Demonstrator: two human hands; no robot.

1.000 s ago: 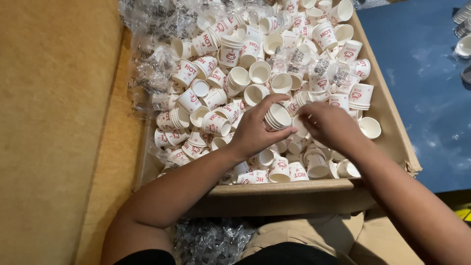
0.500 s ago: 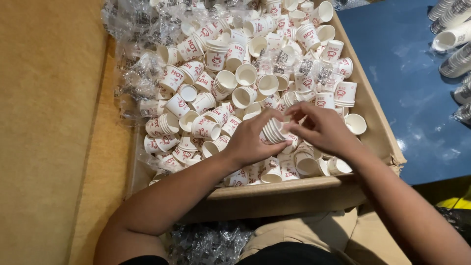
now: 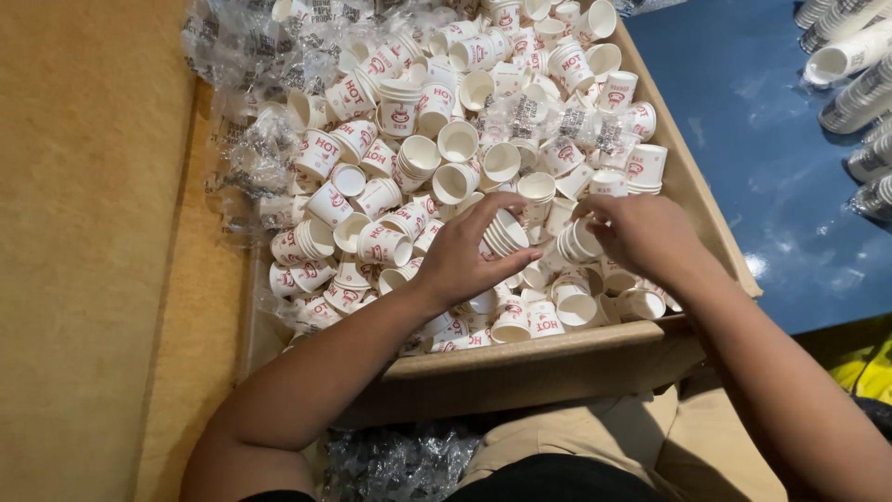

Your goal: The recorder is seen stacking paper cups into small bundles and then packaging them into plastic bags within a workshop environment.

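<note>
Each hand (image 3: 465,260) grips cups (image 3: 506,232)

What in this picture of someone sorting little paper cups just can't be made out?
- Head view: how many cups sit in the short stack in the left hand; the fingers cover part of it.
- Whether the right hand has a firm grip on its stack; the palm hides it.
- The bottom of the cardboard box, buried under loose cups.
- The cup stacks on the blue surface, cut off by the right edge.
</note>
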